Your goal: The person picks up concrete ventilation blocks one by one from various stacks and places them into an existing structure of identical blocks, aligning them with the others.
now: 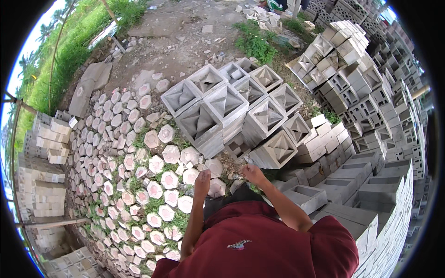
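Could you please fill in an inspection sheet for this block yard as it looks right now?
Surface: ground of bare dirt, with hexagonal pavers and grass between them.
Job's things: square patterned vent blocks, stacked, ahead of both hands.
Clutter: rubble pieces far ahead.
Hands: left hand and right hand lowered, empty as far as visible.
Cables: nothing seen.
Surroundings: hollow block stacks right, pale brick stacks left, green field beyond.

Both hands hang low and empty, the left hand (202, 178) over the six-sided paving stones (139, 185) in the grass and the right hand (252, 173) just below the stack of grey hollow blocks (232, 113).
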`<control>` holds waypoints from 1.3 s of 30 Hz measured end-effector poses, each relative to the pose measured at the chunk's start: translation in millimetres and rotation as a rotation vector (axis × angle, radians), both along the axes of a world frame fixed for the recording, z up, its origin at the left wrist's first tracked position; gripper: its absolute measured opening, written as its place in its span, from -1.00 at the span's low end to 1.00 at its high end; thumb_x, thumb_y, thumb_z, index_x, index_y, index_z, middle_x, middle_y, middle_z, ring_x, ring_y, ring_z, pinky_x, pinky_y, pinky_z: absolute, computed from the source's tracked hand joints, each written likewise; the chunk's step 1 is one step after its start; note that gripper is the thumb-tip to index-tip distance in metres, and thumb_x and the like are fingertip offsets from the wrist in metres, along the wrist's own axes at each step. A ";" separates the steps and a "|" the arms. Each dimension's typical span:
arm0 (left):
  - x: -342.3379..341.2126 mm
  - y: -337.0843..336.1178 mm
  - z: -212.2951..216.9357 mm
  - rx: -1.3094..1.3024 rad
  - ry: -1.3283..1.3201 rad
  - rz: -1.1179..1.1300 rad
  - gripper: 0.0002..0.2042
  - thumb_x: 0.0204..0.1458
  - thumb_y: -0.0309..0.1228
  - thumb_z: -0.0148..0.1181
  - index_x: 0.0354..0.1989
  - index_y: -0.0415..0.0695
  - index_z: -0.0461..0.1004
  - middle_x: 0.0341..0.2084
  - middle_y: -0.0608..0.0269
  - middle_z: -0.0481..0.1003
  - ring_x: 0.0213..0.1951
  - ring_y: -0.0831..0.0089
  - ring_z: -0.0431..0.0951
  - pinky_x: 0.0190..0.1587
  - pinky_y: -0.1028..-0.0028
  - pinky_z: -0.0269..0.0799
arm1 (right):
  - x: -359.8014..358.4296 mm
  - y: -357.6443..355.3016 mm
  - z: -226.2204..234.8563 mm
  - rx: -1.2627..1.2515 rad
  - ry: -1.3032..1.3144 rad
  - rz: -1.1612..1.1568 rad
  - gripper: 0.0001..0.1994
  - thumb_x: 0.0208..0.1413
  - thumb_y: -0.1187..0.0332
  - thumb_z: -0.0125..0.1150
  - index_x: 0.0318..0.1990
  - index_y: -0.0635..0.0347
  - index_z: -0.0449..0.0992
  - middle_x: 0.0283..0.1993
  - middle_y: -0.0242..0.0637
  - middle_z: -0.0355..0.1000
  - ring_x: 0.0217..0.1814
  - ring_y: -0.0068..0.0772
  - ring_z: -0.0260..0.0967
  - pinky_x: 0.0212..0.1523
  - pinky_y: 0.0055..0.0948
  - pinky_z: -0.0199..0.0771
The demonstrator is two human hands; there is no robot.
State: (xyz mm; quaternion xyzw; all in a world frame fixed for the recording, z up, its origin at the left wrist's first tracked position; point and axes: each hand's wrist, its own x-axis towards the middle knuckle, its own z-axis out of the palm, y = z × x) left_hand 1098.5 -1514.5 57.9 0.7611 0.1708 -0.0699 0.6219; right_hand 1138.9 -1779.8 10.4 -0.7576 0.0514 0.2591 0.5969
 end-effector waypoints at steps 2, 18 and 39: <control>-22.3 30.9 7.1 0.016 -0.031 0.120 -0.67 0.18 -0.28 0.03 -0.08 -0.33 0.43 -0.26 0.09 0.54 -0.22 0.43 0.52 -0.11 0.47 0.39 | 12.4 48.2 20.8 0.092 0.071 0.069 -0.77 0.21 0.30 -0.05 -0.26 0.29 0.45 -0.33 -0.31 0.48 -0.33 -0.52 0.43 -0.31 -0.49 0.48; -257.9 278.4 35.7 0.099 -0.161 0.962 -0.70 0.18 -0.27 0.05 -0.10 -0.28 0.44 -0.31 0.19 0.54 -0.22 0.50 0.49 -0.11 0.48 0.38 | -53.6 418.4 74.1 0.156 0.140 0.779 -0.61 0.20 0.08 0.07 -0.06 0.25 0.40 -0.17 -0.19 0.50 -0.16 -0.39 0.48 -0.19 -0.43 0.44; -474.8 425.3 -33.1 -0.236 -0.216 2.153 -0.68 0.19 -0.16 0.01 -0.12 -0.17 0.47 -0.24 0.28 0.54 -0.19 0.49 0.50 -0.17 0.47 0.37 | -303.2 856.5 42.5 -0.045 0.220 1.856 -0.66 0.19 0.09 0.09 -0.14 0.20 0.43 -0.23 -0.29 0.51 -0.24 -0.50 0.46 -0.27 -0.52 0.42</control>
